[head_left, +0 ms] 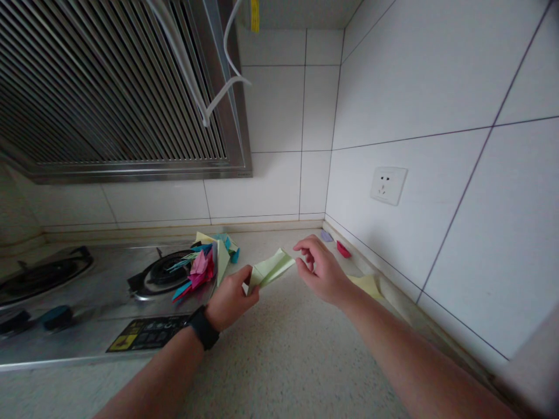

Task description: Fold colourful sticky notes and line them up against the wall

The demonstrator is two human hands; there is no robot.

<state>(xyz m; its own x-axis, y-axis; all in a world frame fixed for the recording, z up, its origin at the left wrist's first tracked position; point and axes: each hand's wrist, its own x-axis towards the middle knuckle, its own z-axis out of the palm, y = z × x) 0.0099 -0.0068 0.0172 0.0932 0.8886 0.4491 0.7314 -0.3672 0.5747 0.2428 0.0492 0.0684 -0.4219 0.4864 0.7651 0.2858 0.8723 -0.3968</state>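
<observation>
A pale green folded paper (pixel 274 266) is held above the counter, pinched at its left end between the thumb and fingers of my left hand (pixel 232 297). Creases run along its length, and its far corner points up and to the right. Just past the paper's right end is my right hand (pixel 321 265), its fingers curled but apart, with nothing seen between them. A small gap separates these fingertips from the paper. My left wrist wears a black watch band.
Colourful folded papers (pixel 203 265) lie heaped on the right burner of the gas stove (pixel 109 326). Along the right wall are a red folded paper (pixel 343 249), a small purple one (pixel 326 235) and a yellow sheet (pixel 367 285). A range hood (pixel 244 166) hangs above; the wall has a socket (pixel 388 185).
</observation>
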